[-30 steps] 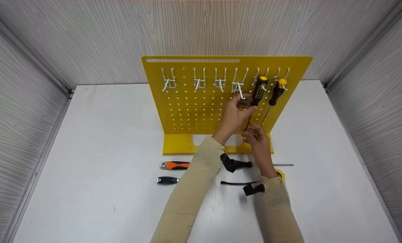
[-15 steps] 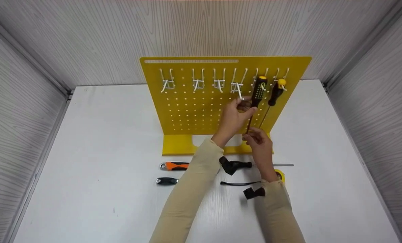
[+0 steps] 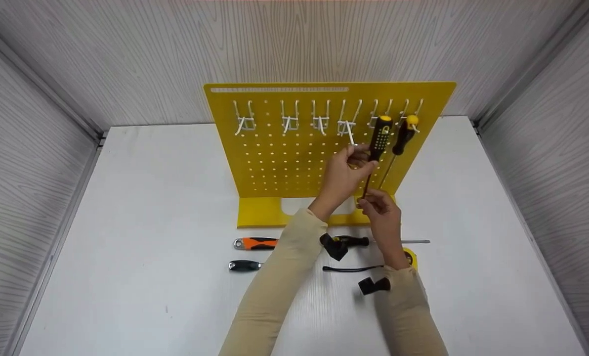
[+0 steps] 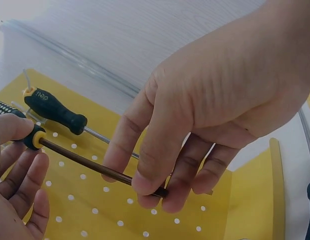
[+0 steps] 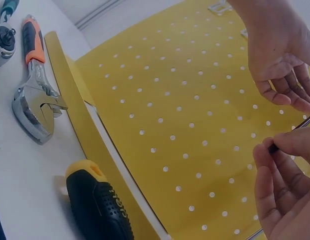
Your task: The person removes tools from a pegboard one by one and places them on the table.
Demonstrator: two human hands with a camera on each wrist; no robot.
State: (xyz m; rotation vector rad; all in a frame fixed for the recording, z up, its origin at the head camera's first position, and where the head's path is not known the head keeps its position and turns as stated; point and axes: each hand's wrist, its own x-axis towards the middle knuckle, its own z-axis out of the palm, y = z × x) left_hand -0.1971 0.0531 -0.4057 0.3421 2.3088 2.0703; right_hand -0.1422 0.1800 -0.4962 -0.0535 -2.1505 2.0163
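Note:
In the head view my left hand [image 3: 344,173] grips a black-and-yellow screwdriver [image 3: 379,141] low on its handle, in front of the yellow pegboard [image 3: 294,163]. The handle points up and the shaft slants down. Near the lower end, the thumb and fingers of my right hand [image 3: 384,217] pinch the shaft, as the left wrist view also shows with the shaft [image 4: 80,159]. Whether a hook still passes through the handle's hole, I cannot tell. Just right of it, a second screwdriver [image 3: 402,138] with a yellow end hangs on a hook.
Several white hooks [image 3: 290,123] line the board's upper part. On the white table in front lie an orange-handled adjustable wrench [image 5: 39,100], a ratchet [image 5: 4,40], another screwdriver [image 5: 97,205], a thin dark tool [image 3: 351,269] and a yellow tape measure [image 3: 411,258], partly behind the sleeves.
The screwdriver has come down slightly with both hands. The white hook end seen at its handle hole earlier no longer shows clearly. My right hand has slid lower toward the shaft's tip.

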